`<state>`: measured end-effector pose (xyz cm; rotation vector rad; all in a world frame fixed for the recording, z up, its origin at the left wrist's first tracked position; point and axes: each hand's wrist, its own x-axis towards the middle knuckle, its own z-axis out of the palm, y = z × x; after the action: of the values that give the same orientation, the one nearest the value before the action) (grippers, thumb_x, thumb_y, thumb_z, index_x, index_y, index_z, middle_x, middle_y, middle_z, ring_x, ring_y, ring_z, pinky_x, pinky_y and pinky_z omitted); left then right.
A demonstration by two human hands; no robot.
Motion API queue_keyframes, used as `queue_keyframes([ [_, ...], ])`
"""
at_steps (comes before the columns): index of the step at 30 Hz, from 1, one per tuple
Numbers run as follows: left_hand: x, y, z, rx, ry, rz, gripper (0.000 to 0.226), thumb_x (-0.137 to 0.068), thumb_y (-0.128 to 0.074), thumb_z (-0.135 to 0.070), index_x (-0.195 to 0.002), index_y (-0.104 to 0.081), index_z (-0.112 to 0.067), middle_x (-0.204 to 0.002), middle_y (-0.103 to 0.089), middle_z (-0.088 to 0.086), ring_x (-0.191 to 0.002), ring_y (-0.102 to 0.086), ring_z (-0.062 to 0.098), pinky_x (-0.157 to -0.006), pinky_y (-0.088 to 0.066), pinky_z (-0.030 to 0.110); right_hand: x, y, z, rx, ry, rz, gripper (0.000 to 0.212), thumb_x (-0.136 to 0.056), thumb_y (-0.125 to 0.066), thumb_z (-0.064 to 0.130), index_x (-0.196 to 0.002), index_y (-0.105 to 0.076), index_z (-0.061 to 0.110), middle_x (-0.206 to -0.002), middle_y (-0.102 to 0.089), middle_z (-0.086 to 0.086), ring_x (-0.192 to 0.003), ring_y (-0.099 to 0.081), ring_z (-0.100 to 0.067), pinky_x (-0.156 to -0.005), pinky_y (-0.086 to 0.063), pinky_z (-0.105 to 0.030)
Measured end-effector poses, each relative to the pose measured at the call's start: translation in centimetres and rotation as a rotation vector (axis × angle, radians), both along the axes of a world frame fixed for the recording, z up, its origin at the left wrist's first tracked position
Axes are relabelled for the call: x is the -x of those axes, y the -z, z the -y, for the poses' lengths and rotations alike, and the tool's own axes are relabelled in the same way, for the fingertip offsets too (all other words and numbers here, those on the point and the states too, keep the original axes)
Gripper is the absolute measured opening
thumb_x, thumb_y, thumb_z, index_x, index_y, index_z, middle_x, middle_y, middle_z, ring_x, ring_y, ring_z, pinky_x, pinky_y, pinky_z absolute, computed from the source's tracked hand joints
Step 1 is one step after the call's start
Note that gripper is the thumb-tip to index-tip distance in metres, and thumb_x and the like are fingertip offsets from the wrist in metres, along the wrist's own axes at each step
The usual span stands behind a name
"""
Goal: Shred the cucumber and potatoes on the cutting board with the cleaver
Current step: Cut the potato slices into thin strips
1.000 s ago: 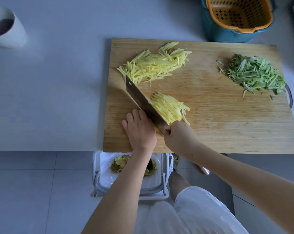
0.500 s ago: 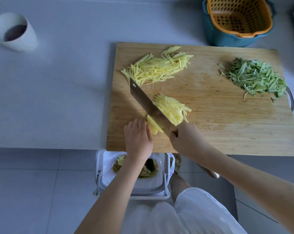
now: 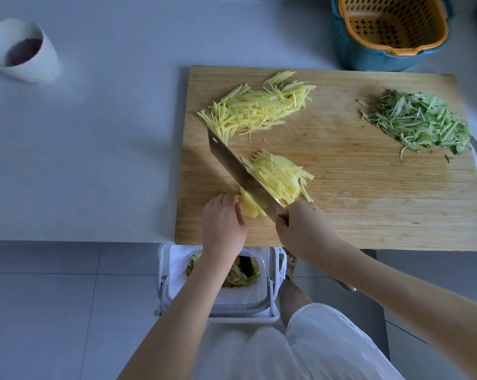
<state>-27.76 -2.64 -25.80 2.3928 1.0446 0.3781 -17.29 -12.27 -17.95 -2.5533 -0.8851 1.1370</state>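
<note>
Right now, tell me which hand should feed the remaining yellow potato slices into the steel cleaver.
Left. The left hand holds the stacked yellow potato slices with curled fingers, right beside the blade of the steel cleaver. The right hand grips the cleaver's handle, so it is occupied with cutting.

Pale counter (image 3: pixel 81 160), grey tiled floor (image 3: pixel 53 311)

Bare forearms (image 3: pixel 177 311) show no sleeves, and a thin white garment (image 3: pixel 314 349), perhaps shorts, covers the legs.
</note>
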Motion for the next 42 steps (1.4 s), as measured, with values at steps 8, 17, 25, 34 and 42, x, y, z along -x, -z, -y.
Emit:
queue_keyframes([
  [8,-0.2,-1.1,-0.8,0.126,-0.065,-0.087,0.008,-0.085,-0.063,-0.007,-0.081,-0.069,-0.006,-0.077,-0.069,0.006,-0.068,-0.063,0.022,-0.055,-0.036,0.023,0.4,-0.5,0.0,0.011,-0.007,-0.011,0.039,-0.091,-0.04,0.009,-0.054,-0.031,0.011,-0.049,-0.033,-0.003,-0.042,-0.028,-0.015,-0.04,-0.021,-0.021],
  [17,-0.2,-1.6,-0.6,0.168,-0.094,-0.104,0.01,-0.086,-0.058,-0.001,-0.08,-0.066,-0.003,-0.075,-0.065,0.007,-0.068,-0.06,0.023,-0.056,-0.045,0.031,0.8,-0.8,0.1,0.038,0.002,-0.02,0.04,-0.093,-0.04,0.009,-0.054,-0.03,0.011,-0.049,-0.032,-0.002,-0.041,-0.027,-0.014,-0.038,-0.02,-0.02],
  [25,-0.1,-1.8,-1.3,0.22,-0.121,-0.082,0.008,-0.084,-0.061,-0.003,-0.079,-0.067,-0.003,-0.074,-0.066,0.007,-0.063,-0.054,0.018,-0.048,-0.033,0.021,1.1,-0.9,0.0,0.045,-0.015,-0.01,0.039,-0.092,-0.04,0.008,-0.055,-0.029,0.011,-0.049,-0.031,-0.001,-0.041,-0.027,-0.013,-0.038,-0.019,-0.019],
  [34,0.0,-1.9,-1.6,0.238,-0.129,-0.094,0.012,-0.086,-0.06,-0.006,-0.078,-0.069,-0.006,-0.071,-0.066,0.003,-0.062,-0.058,0.019,-0.049,-0.033,0.019,1.5,-0.9,-0.2,0.049,-0.013,0.005,0.038,-0.09,-0.041,0.006,-0.054,-0.029,0.011,-0.05,-0.031,-0.002,-0.043,-0.026,-0.015,-0.04,-0.02,-0.021],
  [42,0.0,-2.2,-1.6,0.245,-0.147,-0.115,0.011,-0.086,-0.061,-0.009,-0.082,-0.07,-0.004,-0.072,-0.067,0.005,-0.061,-0.056,0.018,-0.051,-0.033,0.024,1.9,-0.9,-0.2,0.084,-0.007,0.002,0.035,-0.09,-0.041,0.006,-0.057,-0.034,0.01,-0.053,-0.035,-0.002,-0.043,-0.03,-0.014,-0.039,-0.022,-0.021],
])
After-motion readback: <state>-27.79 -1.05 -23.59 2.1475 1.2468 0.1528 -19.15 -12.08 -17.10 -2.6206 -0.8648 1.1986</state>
